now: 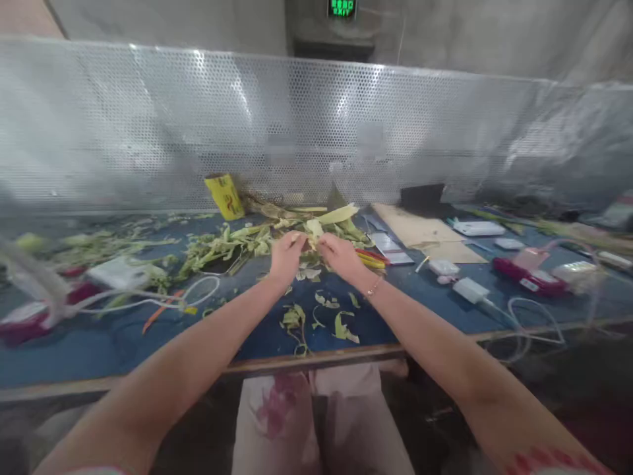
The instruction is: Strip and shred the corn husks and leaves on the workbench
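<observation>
My left hand (pixel 287 256) and my right hand (pixel 342 257) are close together over the middle of the blue table. The fingers of both are closed around a pale yellow-green piece of plant leaf (pixel 313 228), which shows between them. How much of it lies inside the fingers is hidden. A longer pale leaf strip (pixel 340 214) slants up to the right just behind. To the left lies a pile of wilted green stalks and leaves (pixel 212 249). Torn leaf scraps (pixel 295 318) are scattered on the table in front of me.
A yellow cylinder (pixel 226 196) leans at the back near a perforated metal panel (pixel 336 112). Red and yellow handles (pixel 372 258) lie beside my right hand. Brown cardboard (pixel 420 227), a white charger (pixel 471 290) and looped cables (pixel 527 323) are on the right; an orange tool (pixel 157 311) lies left.
</observation>
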`<state>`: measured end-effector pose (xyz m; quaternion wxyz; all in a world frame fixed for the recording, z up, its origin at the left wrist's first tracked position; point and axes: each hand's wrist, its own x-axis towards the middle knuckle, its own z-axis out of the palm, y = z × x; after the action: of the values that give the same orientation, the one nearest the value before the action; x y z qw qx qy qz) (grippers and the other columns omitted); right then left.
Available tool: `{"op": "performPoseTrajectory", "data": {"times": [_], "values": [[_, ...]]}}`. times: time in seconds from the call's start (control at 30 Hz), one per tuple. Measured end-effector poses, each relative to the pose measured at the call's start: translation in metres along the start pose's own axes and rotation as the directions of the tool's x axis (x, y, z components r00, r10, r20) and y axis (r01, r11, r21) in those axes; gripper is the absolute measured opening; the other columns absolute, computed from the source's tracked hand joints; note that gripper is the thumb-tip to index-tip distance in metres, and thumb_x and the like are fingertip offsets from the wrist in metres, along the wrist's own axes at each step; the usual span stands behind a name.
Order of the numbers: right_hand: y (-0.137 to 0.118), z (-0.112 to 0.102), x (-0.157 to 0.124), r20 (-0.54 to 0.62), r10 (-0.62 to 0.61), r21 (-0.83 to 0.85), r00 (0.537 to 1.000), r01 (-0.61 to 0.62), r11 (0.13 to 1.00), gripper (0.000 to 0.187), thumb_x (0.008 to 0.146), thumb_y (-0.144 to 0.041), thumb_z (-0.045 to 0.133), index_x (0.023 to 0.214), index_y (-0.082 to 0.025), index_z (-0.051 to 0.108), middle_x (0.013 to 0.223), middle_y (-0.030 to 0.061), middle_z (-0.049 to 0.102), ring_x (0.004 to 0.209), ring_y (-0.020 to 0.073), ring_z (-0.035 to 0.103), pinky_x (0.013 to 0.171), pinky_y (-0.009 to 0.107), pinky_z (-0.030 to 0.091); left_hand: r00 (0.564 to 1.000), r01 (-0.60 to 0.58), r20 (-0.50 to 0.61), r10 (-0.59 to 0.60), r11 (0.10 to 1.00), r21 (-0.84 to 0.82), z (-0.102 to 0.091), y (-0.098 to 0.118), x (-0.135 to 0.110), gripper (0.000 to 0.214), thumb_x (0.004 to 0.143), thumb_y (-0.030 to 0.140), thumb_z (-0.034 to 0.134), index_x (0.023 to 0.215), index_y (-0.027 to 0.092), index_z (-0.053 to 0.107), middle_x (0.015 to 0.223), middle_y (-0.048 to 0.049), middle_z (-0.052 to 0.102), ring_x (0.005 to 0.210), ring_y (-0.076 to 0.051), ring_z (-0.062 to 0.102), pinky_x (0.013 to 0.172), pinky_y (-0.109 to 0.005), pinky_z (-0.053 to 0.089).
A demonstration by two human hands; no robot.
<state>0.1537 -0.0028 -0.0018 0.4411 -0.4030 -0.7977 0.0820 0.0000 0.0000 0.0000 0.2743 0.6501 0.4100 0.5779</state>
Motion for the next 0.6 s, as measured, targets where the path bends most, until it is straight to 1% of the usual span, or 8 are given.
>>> {"op": "performPoseTrajectory", "data": {"times": [0.17, 0.27, 0.3, 0.37, 0.43, 0.47, 0.53, 0.6], "values": [[-0.002, -0.007, -0.001, 0.032, 0.029, 0.105, 0.999, -0.032, 0.994, 0.014, 0.084, -0.026, 0.044, 0.074, -0.019, 0.052, 0.064, -0.0025, 0.05, 0.061, 0.0116, 0.047, 0.063, 0.023, 0.034, 0.998, 0.069, 0.02, -0.067, 0.98, -0.187, 0.006, -0.008, 0.006, 0.022, 0.074, 0.037, 0.055, 0.068, 0.016, 0.057, 0.065, -0.0003, 0.055, 0.063, -0.013, 0.051, 0.064, -0.025, 0.043], [-0.001, -0.006, -0.001, 0.046, 0.16, 0.301, 0.986, -0.166, 0.939, 0.013, 0.083, -0.028, 0.045, 0.078, -0.02, 0.053, 0.056, -0.0044, 0.047, 0.053, 0.0108, 0.045, 0.058, 0.023, 0.036, 1.0, 0.023, -0.01, -0.024, 0.992, -0.126, 0.004, -0.003, 0.008, 0.021, 0.075, 0.036, 0.053, 0.072, 0.016, 0.06, 0.068, -0.0017, 0.059, 0.065, -0.014, 0.055, 0.066, -0.027, 0.046], [-0.001, -0.005, 0.0, 0.063, 0.236, 0.399, 0.97, -0.241, 0.885, 0.014, 0.084, -0.031, 0.045, 0.078, -0.02, 0.052, 0.055, -0.0044, 0.048, 0.051, 0.0108, 0.046, 0.056, 0.023, 0.037, 0.999, 0.003, -0.045, -0.005, 0.998, -0.057, 0.002, -0.001, 0.008, 0.022, 0.075, 0.035, 0.052, 0.073, 0.015, 0.061, 0.069, -0.0023, 0.06, 0.066, -0.015, 0.056, 0.066, -0.027, 0.046], [0.0, -0.003, 0.0, 0.154, 0.391, 0.591, 0.907, -0.402, 0.699, 0.023, 0.085, -0.039, 0.043, 0.076, -0.02, 0.051, 0.057, -0.0028, 0.052, 0.05, 0.0111, 0.049, 0.053, 0.024, 0.04, 0.994, -0.035, -0.102, 0.049, 0.991, 0.131, -0.001, 0.003, 0.007, 0.023, 0.077, 0.034, 0.049, 0.073, 0.015, 0.062, 0.069, -0.0035, 0.063, 0.067, -0.016, 0.058, 0.066, -0.028, 0.045], [0.0, -0.001, 0.0, 0.297, 0.473, 0.69, 0.83, -0.529, 0.495, 0.033, 0.084, -0.047, 0.042, 0.072, -0.018, 0.052, 0.06, 0.0008, 0.057, 0.052, 0.0122, 0.054, 0.053, 0.025, 0.043, 0.988, -0.095, -0.09, 0.127, 0.952, 0.292, -0.003, 0.005, 0.005, 0.024, 0.078, 0.032, 0.048, 0.074, 0.015, 0.064, 0.071, -0.0046, 0.065, 0.068, -0.017, 0.058, 0.067, -0.028, 0.045], [-0.001, -0.001, 0.0, 0.358, 0.482, 0.702, 0.8, -0.571, 0.426, 0.036, 0.083, -0.049, 0.044, 0.071, -0.017, 0.053, 0.061, 0.0027, 0.059, 0.054, 0.0128, 0.056, 0.053, 0.026, 0.045, 0.984, -0.133, -0.069, 0.165, 0.933, 0.333, -0.003, 0.006, 0.004, 0.024, 0.078, 0.03, 0.048, 0.075, 0.015, 0.065, 0.074, -0.0053, 0.066, 0.07, -0.017, 0.059, 0.069, -0.028, 0.045], [-0.002, -0.001, 0.0, 0.438, 0.469, 0.705, 0.767, -0.616, 0.35, 0.036, 0.08, -0.049, 0.052, 0.07, -0.015, 0.056, 0.064, 0.0052, 0.062, 0.057, 0.013, 0.059, 0.055, 0.025, 0.047, 0.972, -0.204, -0.039, 0.232, 0.914, 0.35, -0.002, 0.006, 0.003, 0.022, 0.079, 0.028, 0.048, 0.08, 0.015, 0.066, 0.083, -0.0066, 0.068, 0.076, -0.017, 0.06, 0.072, -0.028, 0.046], [-0.004, 0.0, -0.001, 0.472, 0.44, 0.719, 0.764, -0.622, 0.309, 0.032, 0.075, -0.045, 0.061, 0.071, -0.014, 0.059, 0.065, 0.005, 0.063, 0.059, 0.0118, 0.059, 0.057, 0.024, 0.048, 0.961, -0.249, -0.028, 0.275, 0.906, 0.342, 0.0, 0.005, 0.001, 0.021, 0.079, 0.027, 0.049, 0.081, 0.015, 0.067, 0.089, -0.0074, 0.069, 0.082, -0.018, 0.061, 0.073, -0.028, 0.046]]}}
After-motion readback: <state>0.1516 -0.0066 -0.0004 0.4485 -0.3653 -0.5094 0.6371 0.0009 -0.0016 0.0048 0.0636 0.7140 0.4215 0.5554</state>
